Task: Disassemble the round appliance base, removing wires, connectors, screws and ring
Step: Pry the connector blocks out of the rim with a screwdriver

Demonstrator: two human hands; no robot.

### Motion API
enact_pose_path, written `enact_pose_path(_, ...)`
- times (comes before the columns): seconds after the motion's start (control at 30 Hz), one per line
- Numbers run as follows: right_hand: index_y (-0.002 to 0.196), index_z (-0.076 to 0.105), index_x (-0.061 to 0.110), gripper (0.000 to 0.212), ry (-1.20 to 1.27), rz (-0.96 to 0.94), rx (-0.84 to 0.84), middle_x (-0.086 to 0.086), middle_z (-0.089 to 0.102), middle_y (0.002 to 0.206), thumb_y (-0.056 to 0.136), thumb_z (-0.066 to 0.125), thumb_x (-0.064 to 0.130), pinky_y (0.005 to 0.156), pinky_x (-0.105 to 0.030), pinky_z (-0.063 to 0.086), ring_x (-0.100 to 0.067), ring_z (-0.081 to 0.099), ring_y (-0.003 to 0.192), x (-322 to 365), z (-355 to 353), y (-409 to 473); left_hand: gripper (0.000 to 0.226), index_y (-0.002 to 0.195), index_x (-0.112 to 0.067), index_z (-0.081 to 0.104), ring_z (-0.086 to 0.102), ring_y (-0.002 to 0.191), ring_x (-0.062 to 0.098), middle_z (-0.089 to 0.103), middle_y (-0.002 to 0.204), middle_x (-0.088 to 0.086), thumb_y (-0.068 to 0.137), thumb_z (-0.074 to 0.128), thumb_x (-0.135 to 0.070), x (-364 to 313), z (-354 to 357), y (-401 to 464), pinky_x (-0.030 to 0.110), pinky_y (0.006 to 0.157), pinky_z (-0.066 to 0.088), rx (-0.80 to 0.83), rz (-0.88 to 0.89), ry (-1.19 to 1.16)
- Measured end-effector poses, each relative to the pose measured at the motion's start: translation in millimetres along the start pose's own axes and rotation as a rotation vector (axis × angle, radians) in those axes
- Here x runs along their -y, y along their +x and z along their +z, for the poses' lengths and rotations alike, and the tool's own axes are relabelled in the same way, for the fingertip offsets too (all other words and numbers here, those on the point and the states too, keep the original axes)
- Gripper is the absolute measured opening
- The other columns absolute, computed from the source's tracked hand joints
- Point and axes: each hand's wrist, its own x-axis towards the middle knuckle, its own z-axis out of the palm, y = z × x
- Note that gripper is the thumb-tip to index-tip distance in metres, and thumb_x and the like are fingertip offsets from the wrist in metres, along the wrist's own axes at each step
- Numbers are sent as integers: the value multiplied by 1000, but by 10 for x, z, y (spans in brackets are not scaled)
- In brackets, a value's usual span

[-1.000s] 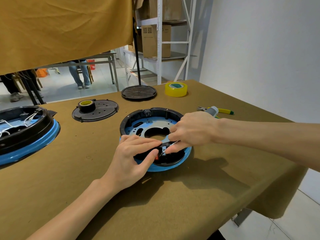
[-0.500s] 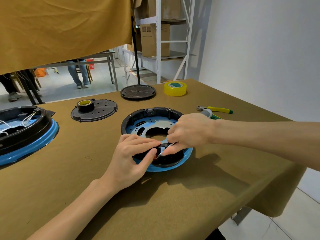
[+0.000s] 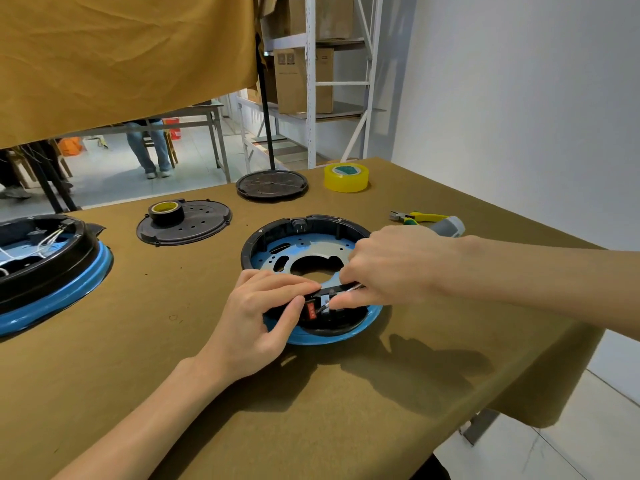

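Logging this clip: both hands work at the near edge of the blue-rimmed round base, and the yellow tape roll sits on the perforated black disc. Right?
Not quite. In the head view the yellow tape roll sits directly on the table, at its far edge; the perforated black disc carries a black roll. The left hand and right hand do work at the round base.

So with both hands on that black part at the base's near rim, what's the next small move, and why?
Probably a gentle pull of the wire out of the connector. The right hand already pinches the thin wire at it, while the left hand holds the connector against the base.
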Motion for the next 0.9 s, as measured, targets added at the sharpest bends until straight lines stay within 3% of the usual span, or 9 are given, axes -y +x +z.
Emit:
enact_pose_path(0.17,81,56,28,58,-5,41,-3,8,54,66,97,22,73,43,-28,42,-9,52,53,67,3,-27,29,126,-39,67,61,114,2,71,118,-21,99,56,-38,-11,-8,-5,30,98,39,12,10,7)
enact_pose_path(0.3,81,63,25,65,-65,46,-22,9,53,62,96,24,75,37,-26,39,-9,52,48,90,39,41,30,126,-39,68,61,114,2,69,118,-24,97,58,-39,-29,2,-7,28,97,39,8,10,14)
enact_pose_path(0.47,75,63,23,79,-105,24,-103,9,50,56,88,10,80,33,-22,31,-7,46,42,135,162,136,31,124,-34,71,60,116,0,68,120,-24,97,57,-37,-48,0,-1,26,98,37,2,21,30)
enact_pose_path(0.7,74,51,26,65,-58,-87,-185,9,45,58,96,19,77,36,-26,38,-7,38,41,45,223,120,31,121,-32,74,60,114,0,71,117,-20,97,55,-38,-58,-1,7,25,97,36,-2,4,22)
enact_pose_path(0.9,76,56,28,68,21,-67,-95,8,53,60,92,19,83,38,-29,45,-10,50,46,-10,194,154,29,121,-35,72,60,112,-1,70,115,-23,97,57,-39,-47,1,8,23,96,35,-5,12,29)
